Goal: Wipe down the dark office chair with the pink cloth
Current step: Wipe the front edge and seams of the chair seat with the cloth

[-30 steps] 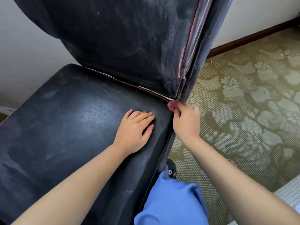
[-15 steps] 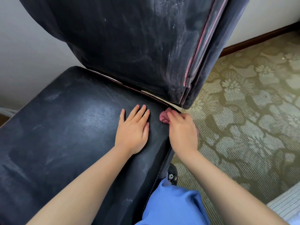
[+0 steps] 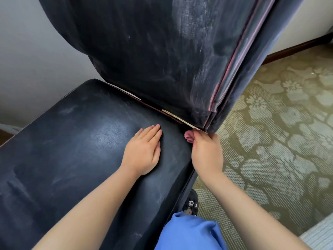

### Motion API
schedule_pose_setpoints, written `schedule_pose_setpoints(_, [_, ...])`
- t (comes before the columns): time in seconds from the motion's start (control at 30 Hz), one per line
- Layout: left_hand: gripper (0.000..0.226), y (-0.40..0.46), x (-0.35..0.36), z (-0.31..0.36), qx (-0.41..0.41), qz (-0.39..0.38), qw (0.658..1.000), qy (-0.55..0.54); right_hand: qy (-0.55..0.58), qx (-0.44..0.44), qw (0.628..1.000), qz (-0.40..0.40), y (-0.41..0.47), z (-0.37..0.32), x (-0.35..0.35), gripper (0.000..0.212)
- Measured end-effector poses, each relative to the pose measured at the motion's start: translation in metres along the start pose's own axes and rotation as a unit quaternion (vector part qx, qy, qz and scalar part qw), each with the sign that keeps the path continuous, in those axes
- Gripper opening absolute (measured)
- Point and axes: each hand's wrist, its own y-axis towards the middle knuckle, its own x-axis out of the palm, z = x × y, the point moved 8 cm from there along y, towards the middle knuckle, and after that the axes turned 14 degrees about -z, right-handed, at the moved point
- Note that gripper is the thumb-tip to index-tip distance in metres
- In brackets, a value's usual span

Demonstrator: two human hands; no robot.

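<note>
The right hand (image 3: 207,152) was found with its grip closed around the pink cloth (image 3: 188,136), a small bunch of which was seen protruding past the fingers. The cloth was held at the rear right corner of the seat (image 3: 72,141), just below the lower corner of the backrest (image 3: 153,60). The left hand (image 3: 142,152) was observed laid flat on the seat of the dark office chair (image 3: 108,105), fingers straight and together, nothing held, its grip fully open. Pale streaks and dusty patches were noted on seat and backrest. A patterned carpet (image 3: 270,141) was recorded to the right of the chair, and blue fabric (image 3: 191,231) at the lower edge of the view
</note>
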Motion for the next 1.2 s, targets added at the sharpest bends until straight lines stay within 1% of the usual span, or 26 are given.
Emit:
schedule_pose_setpoints(0.07, [0.047, -0.002, 0.002, -0.004, -0.033, 0.001, 0.999, 0.008, -0.007, -0.003, 1.0, 0.006, 0.022, -0.022, 0.006, 0.013])
schedule_pose_setpoints(0.17, [0.052, -0.003, 0.004, -0.011, -0.087, -0.034, 0.995, 0.032, -0.01, -0.019, 0.999, -0.044, 0.046, -0.052, 0.01, 0.014])
schedule_pose_setpoints(0.23, [0.053, -0.002, 0.005, -0.012, -0.091, -0.047, 0.994, 0.034, -0.017, -0.03, 0.997, -0.069, 0.045, -0.052, 0.008, 0.017])
schedule_pose_setpoints(0.33, [0.052, -0.001, 0.003, -0.01, -0.087, -0.044, 0.995, 0.032, -0.048, -0.046, 0.997, -0.05, 0.02, -0.028, 0.001, 0.02])
schedule_pose_setpoints(0.43, [0.051, -0.003, 0.003, -0.01, -0.081, -0.036, 0.996, 0.031, -0.062, -0.031, 0.997, -0.038, 0.003, -0.018, 0.003, 0.024])
schedule_pose_setpoints(0.5, [0.05, -0.003, 0.003, -0.01, -0.077, -0.028, 0.996, 0.027, -0.048, -0.032, 0.998, -0.017, 0.016, -0.035, 0.008, 0.013])
schedule_pose_setpoints(0.53, [0.05, -0.003, 0.003, -0.011, -0.075, -0.027, 0.997, 0.023, -0.035, -0.032, 0.999, -0.012, 0.026, -0.048, 0.007, 0.011])
schedule_pose_setpoints(0.6, [0.048, -0.003, 0.0, -0.015, -0.065, -0.026, 0.997, 0.019, -0.025, -0.035, 0.998, -0.045, 0.047, -0.07, 0.011, 0.029])
schedule_pose_setpoints(0.63, [0.048, -0.002, -0.003, -0.018, -0.054, -0.028, 0.998, 0.02, -0.026, -0.039, 0.995, -0.089, 0.055, -0.077, 0.014, 0.033])
schedule_pose_setpoints(0.67, [0.047, -0.002, -0.005, -0.021, -0.037, -0.033, 0.998, 0.023, -0.036, -0.039, 0.989, -0.138, 0.057, -0.081, 0.016, 0.031])
schedule_pose_setpoints(0.7, [0.046, -0.002, -0.007, -0.024, -0.017, -0.038, 0.999, 0.026, -0.044, -0.045, 0.985, -0.161, 0.056, -0.079, 0.017, 0.03])
schedule_pose_setpoints(0.73, [0.045, -0.001, -0.008, -0.027, 0.003, -0.042, 0.999, 0.031, -0.044, -0.051, 0.984, -0.164, 0.052, -0.072, 0.015, 0.029])
schedule_pose_setpoints(0.8, [0.046, -0.001, -0.008, -0.031, 0.022, -0.047, 0.998, 0.036, -0.046, -0.08, 0.987, -0.128, 0.033, -0.055, 0.005, 0.029])
schedule_pose_setpoints(0.83, [0.046, -0.001, -0.007, -0.034, 0.013, -0.045, 0.998, 0.031, -0.044, -0.087, 0.99, -0.097, 0.022, -0.048, 0.002, 0.031])
schedule_pose_setpoints(0.9, [0.049, -0.003, -0.005, -0.045, -0.044, -0.029, 0.999, 0.008, -0.021, -0.085, 0.994, -0.066, 0.011, -0.042, 0.008, 0.04])
schedule_pose_setpoints(0.97, [0.054, -0.006, -0.003, -0.057, -0.103, -0.019, 0.994, -0.016, -0.001, -0.089, 0.995, -0.052, 0.022, -0.052, 0.018, 0.041])
schedule_pose_setpoints(1.03, [0.059, -0.006, -0.002, -0.06, -0.121, -0.027, 0.992, -0.021, 0.004, -0.106, 0.99, -0.095, 0.045, -0.076, 0.028, 0.036])
schedule_pose_setpoints(1.1, [0.063, -0.005, -0.001, -0.06, -0.119, -0.047, 0.991, -0.025, -0.009, -0.116, 0.985, -0.127, 0.069, -0.096, 0.034, 0.038])
schedule_pose_setpoints(1.2, [0.059, -0.003, -0.007, -0.065, -0.086, -0.061, 0.994, -0.014, 0.007, -0.093, 0.98, -0.174, 0.079, -0.095, 0.036, 0.041])
